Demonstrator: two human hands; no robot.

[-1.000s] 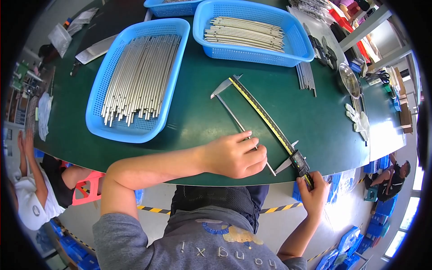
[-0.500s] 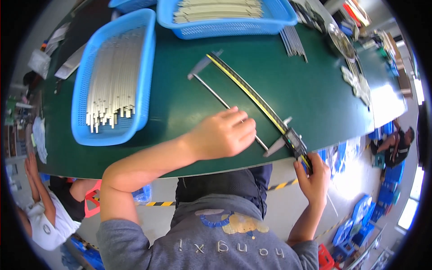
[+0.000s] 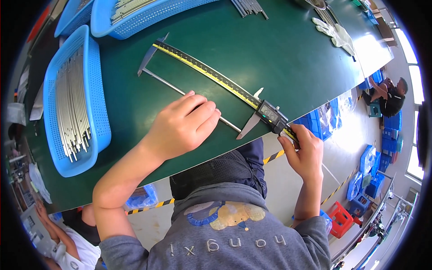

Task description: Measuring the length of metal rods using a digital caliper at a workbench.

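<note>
A long digital caliper (image 3: 204,72) lies slantwise over the green table (image 3: 135,108), its jaws pointing toward me. Between the two jaws runs a thin metal rod (image 3: 164,82), one end at each jaw. My left hand (image 3: 183,120) is closed around the middle of the rod, fingers curled over it and hiding that stretch. At the near right end, my right hand (image 3: 303,150) pinches the caliper's beam just past its display unit, over the table edge.
A blue basket (image 3: 105,103) of metal rods stands at the left, with other blue baskets (image 3: 153,20) behind. Loose rods (image 3: 249,6) and a white glove (image 3: 335,36) lie toward the far side. People sit at the left (image 3: 76,247) and right (image 3: 391,96).
My view has turned, so the table and baskets appear shifted left. Both hands keep hold of the rod and caliper, and the rod still spans the jaws.
</note>
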